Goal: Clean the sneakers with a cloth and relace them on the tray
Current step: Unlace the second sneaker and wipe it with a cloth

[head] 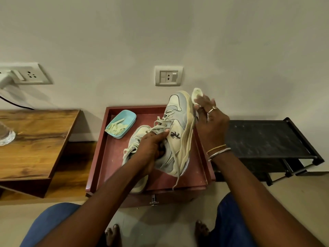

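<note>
Leftmost, on the wall: socket plate [30,74] with a white plug fitted. Below it: wooden table [39,139], clear glass [6,137] at its left edge.

Centre: dark red tray [105,157]. In the tray's far left corner: pale blue dish [130,115] holding a heap of pale strips [115,129], lace or cloth not determinable. Flat on the tray, partly hidden behind the forearm: first sneaker [136,136], laces loose.

Left hand [151,148] clamped on second sneaker [178,129] at the collar, fingers curled into the opening, thumb across the tongue. Second sneaker lifted above the tray, tipped on its side, toe pointing away, sole turned right, one lace end [177,175] dangling to the tray's front rim. On the wall above: switch plate [168,75].

Right hand [211,120] pinching a small pale cloth [196,94], cloth pressed to the sole edge near the toe. Ring [212,108] on one finger, bangles [218,151] at the wrist.

Far right: black rack [267,138], just beside the tray's right wall. Bottom: blue-clad knees [53,223], bare feet [113,234] on the floor.
</note>
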